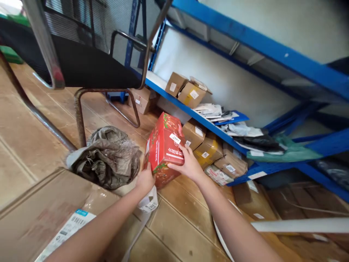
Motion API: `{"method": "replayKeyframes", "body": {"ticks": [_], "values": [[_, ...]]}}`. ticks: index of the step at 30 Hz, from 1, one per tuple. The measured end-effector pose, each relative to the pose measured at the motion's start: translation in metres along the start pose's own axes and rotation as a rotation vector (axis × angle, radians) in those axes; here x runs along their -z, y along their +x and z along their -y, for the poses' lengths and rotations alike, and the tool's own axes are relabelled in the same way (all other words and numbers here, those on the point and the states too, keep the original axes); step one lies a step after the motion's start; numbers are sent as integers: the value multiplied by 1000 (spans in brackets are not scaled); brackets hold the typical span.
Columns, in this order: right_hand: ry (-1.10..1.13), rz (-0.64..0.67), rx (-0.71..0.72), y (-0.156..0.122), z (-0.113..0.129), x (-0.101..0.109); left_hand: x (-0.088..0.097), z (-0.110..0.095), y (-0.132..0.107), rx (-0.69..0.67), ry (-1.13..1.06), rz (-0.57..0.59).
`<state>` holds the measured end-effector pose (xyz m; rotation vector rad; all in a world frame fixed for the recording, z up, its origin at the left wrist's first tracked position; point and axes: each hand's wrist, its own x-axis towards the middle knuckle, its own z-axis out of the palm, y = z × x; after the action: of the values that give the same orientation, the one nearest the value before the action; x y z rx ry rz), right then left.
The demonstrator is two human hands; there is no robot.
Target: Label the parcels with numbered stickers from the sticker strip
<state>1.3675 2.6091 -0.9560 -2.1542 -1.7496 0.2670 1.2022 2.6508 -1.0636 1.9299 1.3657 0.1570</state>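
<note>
A red printed cardboard box (pixel 163 145) with a white number label on its face is held between my two hands, tilted above the tiled floor. My left hand (pixel 145 179) grips its lower left edge, the fingers partly hidden. On the box's right side, my right hand (pixel 189 163) presses with thumb and fingers around the corner. A crumpled grey-brown woven sack (pixel 111 156) lies just left of the box. Under my left forearm sits a large brown carton (pixel 54 203) with a shipping label, and a white number tag (pixel 149 205) shows below my left hand.
A blue metal shelf (pixel 174 102) on the right carries small cartons (pixel 191 92) and flat mailing bags (pixel 231 120). More taped cartons (pixel 208 151) stand beneath it. A black chair (pixel 89 62) with a rusty metal frame stands at upper left, its legs near the sack.
</note>
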Motion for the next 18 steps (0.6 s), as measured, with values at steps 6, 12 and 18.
{"method": "replayKeyframes", "body": {"ticks": [6,12,18], "values": [[-131,153,-167,13,11,0,74,-49,-20,-150,-204,-87],[-116,216,-213,37,2,10,77,-64,-20,-56,-201,-72],[-46,50,-222,147,-12,13,71,-57,-11,-62,-87,-82]]}}
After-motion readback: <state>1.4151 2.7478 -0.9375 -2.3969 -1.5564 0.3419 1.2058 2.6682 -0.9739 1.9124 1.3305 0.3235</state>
